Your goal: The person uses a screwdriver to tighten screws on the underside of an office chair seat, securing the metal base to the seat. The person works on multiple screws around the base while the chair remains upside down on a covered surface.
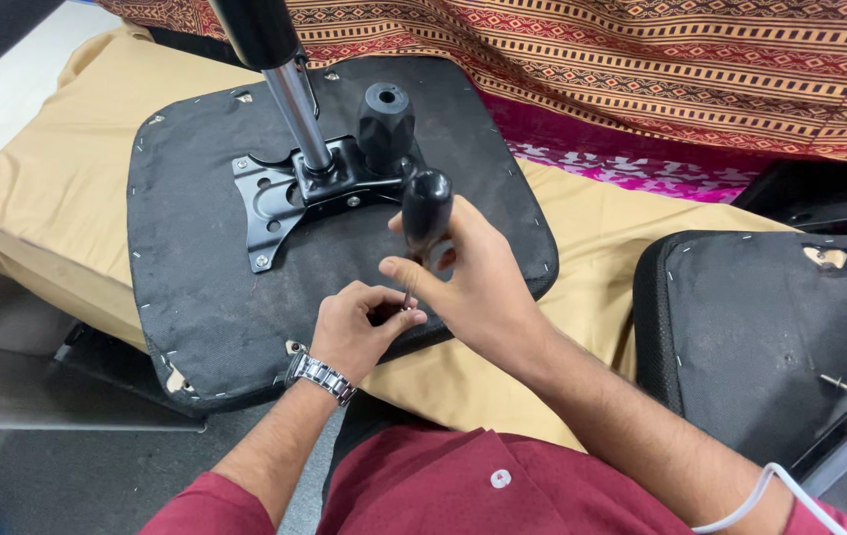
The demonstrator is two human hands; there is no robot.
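Observation:
An upturned black chair seat [206, 277] lies on a tan cushion, with a black metal mounting plate [275, 203] and a chrome gas cylinder [297, 104] rising from it. My right hand [473, 287] grips a black-handled screwdriver [427, 213], held upright with its tip pointing down near the seat's front edge. My left hand [354, 332], with a metal watch on the wrist, pinches something small at the screwdriver's tip; what it is cannot be made out. A black knob [386, 124] stands beside the plate.
A second black seat part [760, 327] with a protruding bolt lies at the right. A tan cushion [67, 168] sits under the seat. Patterned red and brown cloth [641, 59] hangs behind. A white cable [750, 495] crosses my right sleeve.

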